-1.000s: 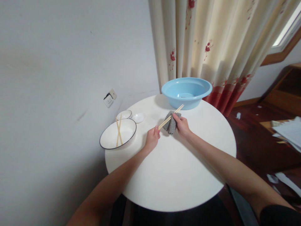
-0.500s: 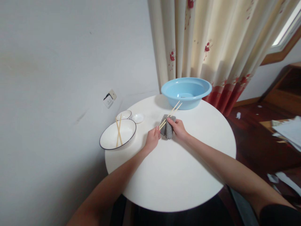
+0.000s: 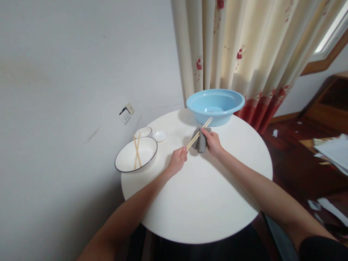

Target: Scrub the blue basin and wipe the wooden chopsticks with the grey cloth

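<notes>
Over the middle of a round white table (image 3: pixel 195 203), my left hand (image 3: pixel 178 160) is closed around the lower ends of a pair of light wooden chopsticks (image 3: pixel 192 141). My right hand (image 3: pixel 213 142) pinches a grey cloth (image 3: pixel 201 143) with zigzag edges against the chopsticks, partway up their length. The cloth hangs down below the sticks. The chopsticks slant up and away to the right, and their far tips show beyond the cloth, in front of a light blue basin (image 3: pixel 216 117).
On the left stands a large white bowl (image 3: pixel 127 156) with a dark rim, two crossed chopsticks (image 3: pixel 137 149) resting in it. A smaller bowl (image 3: pixel 143 132) and a small white dish (image 3: pixel 160 136) sit behind it. A wall socket (image 3: pixel 125 116) is near the table's left edge; a curtain (image 3: pixel 223 47) hangs behind.
My right hand and the cloth have slid up along the chopsticks, away from my left hand. The chopsticks' far tips have come closer together. My left hand has barely moved.
</notes>
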The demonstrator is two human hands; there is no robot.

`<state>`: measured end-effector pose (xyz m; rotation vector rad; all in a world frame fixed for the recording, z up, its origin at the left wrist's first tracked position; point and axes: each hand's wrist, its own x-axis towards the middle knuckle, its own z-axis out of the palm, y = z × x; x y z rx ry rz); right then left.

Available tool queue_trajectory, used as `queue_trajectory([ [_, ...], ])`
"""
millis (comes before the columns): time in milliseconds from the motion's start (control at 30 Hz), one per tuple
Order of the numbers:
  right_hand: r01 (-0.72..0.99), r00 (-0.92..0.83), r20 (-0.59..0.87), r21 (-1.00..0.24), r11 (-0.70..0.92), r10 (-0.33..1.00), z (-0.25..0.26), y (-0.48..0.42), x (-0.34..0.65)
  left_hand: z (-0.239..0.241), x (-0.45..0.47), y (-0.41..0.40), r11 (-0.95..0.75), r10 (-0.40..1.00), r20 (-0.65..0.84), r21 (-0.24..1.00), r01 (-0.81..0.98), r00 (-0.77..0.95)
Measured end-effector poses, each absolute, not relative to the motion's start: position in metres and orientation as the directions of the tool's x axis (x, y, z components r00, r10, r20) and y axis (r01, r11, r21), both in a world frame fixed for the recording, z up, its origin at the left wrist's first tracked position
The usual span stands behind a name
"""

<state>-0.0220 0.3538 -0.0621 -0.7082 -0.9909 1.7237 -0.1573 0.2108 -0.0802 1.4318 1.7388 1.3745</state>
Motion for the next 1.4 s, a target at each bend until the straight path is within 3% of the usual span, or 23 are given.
queue_trajectory([
  [333,-0.612,-0.159,-0.043,-0.779,-0.133,0.986,-0.049,0.387,-0.003,-0.079,-0.157,0.207,-0.037,0.947,0.18,0.885,0.464,-0.268],
  [833,-0.424,-0.384,-0.01,-0.886,-0.186,0.923,-0.074,0.336,-0.033,-0.075,-0.153,0.211,-0.065,0.876,0.232,0.926,0.372,-0.423],
  [1400,-0.414,-0.376,-0.035,-0.887,-0.202,0.926,-0.072,0.324,-0.034,-0.072,-0.153,0.214,-0.108,0.8,0.26,0.949,0.296,-0.54],
])
